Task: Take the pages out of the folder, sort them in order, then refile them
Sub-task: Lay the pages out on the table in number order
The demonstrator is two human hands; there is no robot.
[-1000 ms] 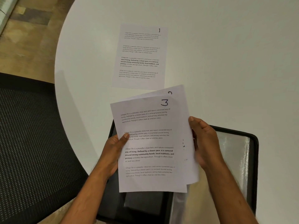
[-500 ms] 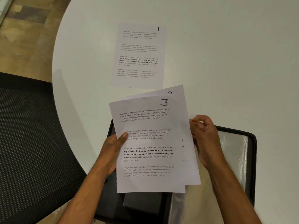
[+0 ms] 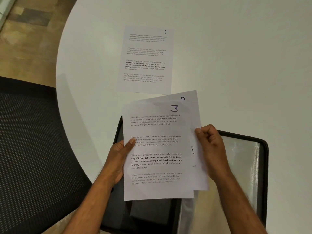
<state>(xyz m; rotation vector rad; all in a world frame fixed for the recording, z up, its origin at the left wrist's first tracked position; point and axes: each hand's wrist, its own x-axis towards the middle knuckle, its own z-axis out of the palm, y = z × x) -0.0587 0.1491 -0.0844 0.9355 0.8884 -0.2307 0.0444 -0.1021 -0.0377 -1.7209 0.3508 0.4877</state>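
Page 1 [image 3: 146, 59] lies flat on the white round table [image 3: 236, 56], beyond my hands. My left hand [image 3: 118, 159] grips the left edge of page 3 [image 3: 157, 149], thumb on its face. Behind it, fanned out to the right, is another page [image 3: 195, 112] whose number is mostly hidden. My right hand [image 3: 211, 147] pinches that rear page's right edge. Both sheets are held above an open black folder [image 3: 263, 166] with clear plastic sleeves, lying at the table's near edge.
A black mesh chair [image 3: 33, 157] stands at the left, close to the table's curved edge. Wooden floor [image 3: 25, 39] shows at the upper left. The folder's left half [image 3: 148, 213] is partly covered by the held pages.
My right hand slid up the rear page's right edge and its fingers curled into a pinch. The rear page has fanned slightly further right. Page 1 has not moved.
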